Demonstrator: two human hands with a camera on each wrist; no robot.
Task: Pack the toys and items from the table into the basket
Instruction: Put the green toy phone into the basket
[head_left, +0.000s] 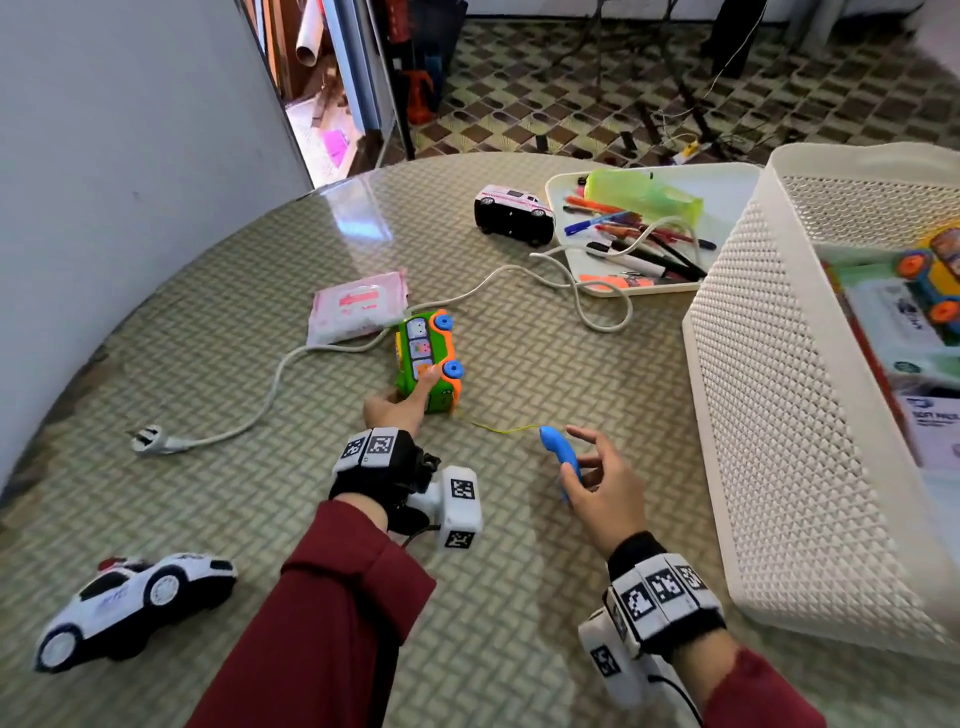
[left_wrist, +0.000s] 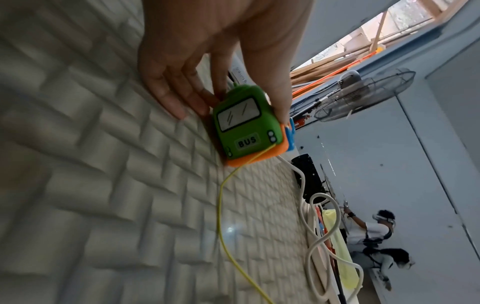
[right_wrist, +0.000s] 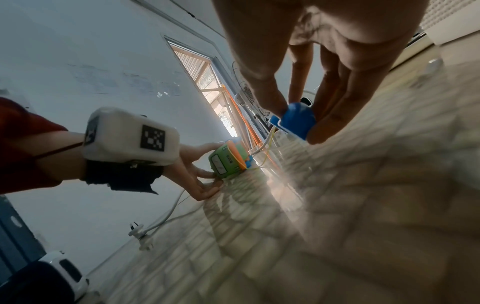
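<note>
Nearest the head camera we note the two sleeved forearms with their wrist cameras, and beyond them both hands at work on one toy. Our left hand (head_left: 396, 408) grips the green toy bus (head_left: 428, 361), thumb on its upper side and fingers against the far side; the bus lies on its side on the table (head_left: 519, 597), well to the left of the white mesh basket (head_left: 789, 415). Our right hand (head_left: 602, 486) pinches the blue handset (head_left: 561, 457) between thumb and fingers, between the bus and the basket, with a thin yellow cord (head_left: 506, 429) joining handset to bus. We judge the task partly done: the basket already holds a toy with orange wheels (head_left: 930, 283) and what look like boxed items, though its full contents run out of frame. Left of the basket, several things remain out: a black-and-white police car (head_left: 130, 605) at the near table edge, a white ambulance (head_left: 514, 214) toward the far edge, a pink wipes packet (head_left: 358, 306) just beyond the bus, and a white power cable (head_left: 270, 387) trailing past it. Touching the basket's far-left corner, a white tray (head_left: 737, 179) of pens and markers also awaits. We judge the bus and handset next to go in.
</note>
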